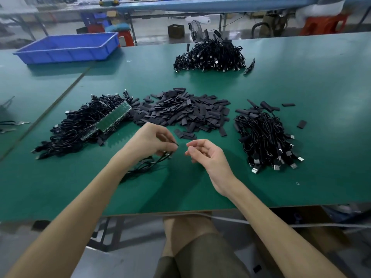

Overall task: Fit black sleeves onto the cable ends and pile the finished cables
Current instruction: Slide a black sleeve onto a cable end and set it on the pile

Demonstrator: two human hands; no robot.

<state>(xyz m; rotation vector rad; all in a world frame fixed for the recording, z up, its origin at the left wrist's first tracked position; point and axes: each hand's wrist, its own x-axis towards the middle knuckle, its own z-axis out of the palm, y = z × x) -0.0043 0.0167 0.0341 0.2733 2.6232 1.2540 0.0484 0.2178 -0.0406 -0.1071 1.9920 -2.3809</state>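
A blue plastic tray (68, 48) sits far left on the green desk (301, 81); nearer, a tangled pile of black cables with green circuit boards (86, 125) lies left of a heap of flat black sleeves (180, 113); in front, the left hand (149, 140) has its grip pinched on the end of a thin black cable (147, 163), which trails on the desk under the wrist; just beside it, the right hand (204, 153) has a slack grip, fingers loosely curled, nothing seen in it; to the right lies a pile of sleeved black cables (265, 137); a further cable pile (210, 57) sits far back.
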